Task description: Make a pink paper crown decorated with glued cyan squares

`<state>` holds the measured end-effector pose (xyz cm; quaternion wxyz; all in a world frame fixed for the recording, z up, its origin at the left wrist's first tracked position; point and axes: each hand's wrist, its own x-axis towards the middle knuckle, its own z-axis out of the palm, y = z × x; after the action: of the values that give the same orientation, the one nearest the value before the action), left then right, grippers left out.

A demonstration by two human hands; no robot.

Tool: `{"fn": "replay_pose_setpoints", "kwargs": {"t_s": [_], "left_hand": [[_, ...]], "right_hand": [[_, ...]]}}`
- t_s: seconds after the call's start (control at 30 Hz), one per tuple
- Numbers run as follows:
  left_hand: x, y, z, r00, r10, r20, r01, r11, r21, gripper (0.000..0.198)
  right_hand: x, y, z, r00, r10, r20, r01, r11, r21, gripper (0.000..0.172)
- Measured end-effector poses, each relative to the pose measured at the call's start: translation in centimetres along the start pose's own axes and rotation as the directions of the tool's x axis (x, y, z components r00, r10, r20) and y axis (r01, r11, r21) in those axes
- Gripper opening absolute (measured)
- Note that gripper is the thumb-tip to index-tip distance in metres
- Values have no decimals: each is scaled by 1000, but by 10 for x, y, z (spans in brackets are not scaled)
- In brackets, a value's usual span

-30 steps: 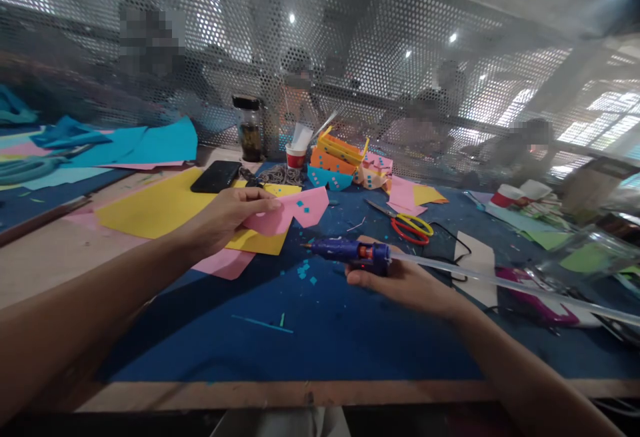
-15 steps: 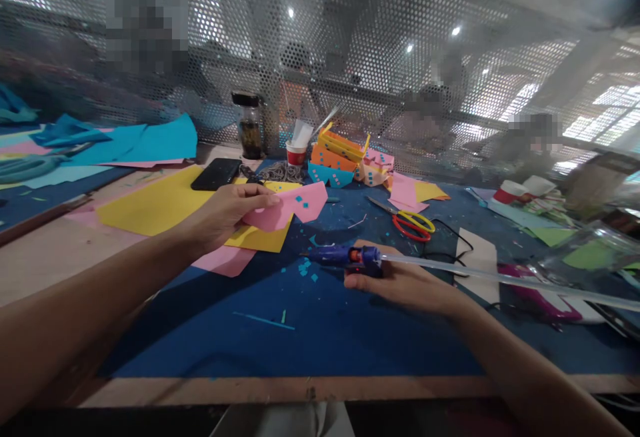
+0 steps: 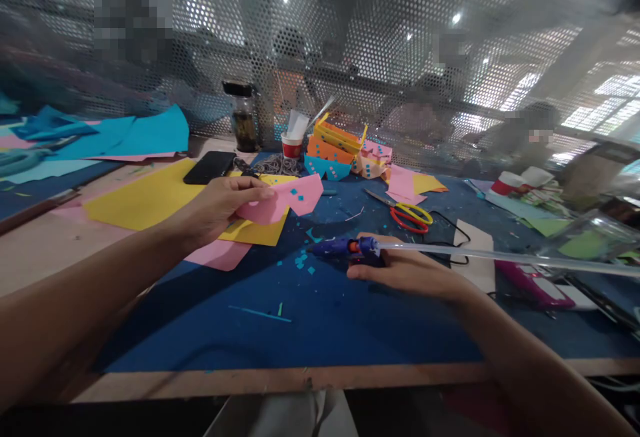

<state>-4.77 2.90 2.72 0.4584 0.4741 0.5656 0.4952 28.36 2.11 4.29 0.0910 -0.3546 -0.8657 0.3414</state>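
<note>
Pinched in my left hand (image 3: 220, 207) is a pink paper cut-out (image 3: 280, 198) with small blue squares stuck on it, held above yellow paper (image 3: 267, 229). My right hand (image 3: 400, 270) grips a blue hot glue gun (image 3: 340, 248), its nozzle pointing left, apart from the pink paper. A long clear glue stick (image 3: 480, 251) runs out of the gun's back to the right. Below the nozzle, tiny blue paper squares (image 3: 301, 260) lie scattered on the blue mat (image 3: 350, 330).
Red-and-yellow scissors (image 3: 407, 214) lie beyond my right hand. Decorated paper pieces (image 3: 330, 150), a red-and-white cup (image 3: 291, 146) and a lidded jar (image 3: 245, 120) stand at the back. A black phone (image 3: 210, 167) rests at left. A perforated metal screen (image 3: 350, 37) closes the far side.
The whole view has shifted slightly. The glue gun has turned a little and its nozzle sits a bit farther below the pink cut-out. Both hands keep their hold.
</note>
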Motion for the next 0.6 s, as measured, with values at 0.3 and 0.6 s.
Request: {"fn": "replay_pose_setpoints", "kwargs": {"t_s": [0.3, 0.6], "left_hand": [[-3, 3, 3, 1000, -3, 18, 3, 1000, -21, 26], [-3, 2, 3, 1000, -21, 19, 22, 1000, -18, 29]], "right_hand": [[-6, -3, -12, 995, -54, 90, 56, 998, -25, 36], [-7, 0, -15, 991, -76, 109, 82, 995, -49, 33]]}}
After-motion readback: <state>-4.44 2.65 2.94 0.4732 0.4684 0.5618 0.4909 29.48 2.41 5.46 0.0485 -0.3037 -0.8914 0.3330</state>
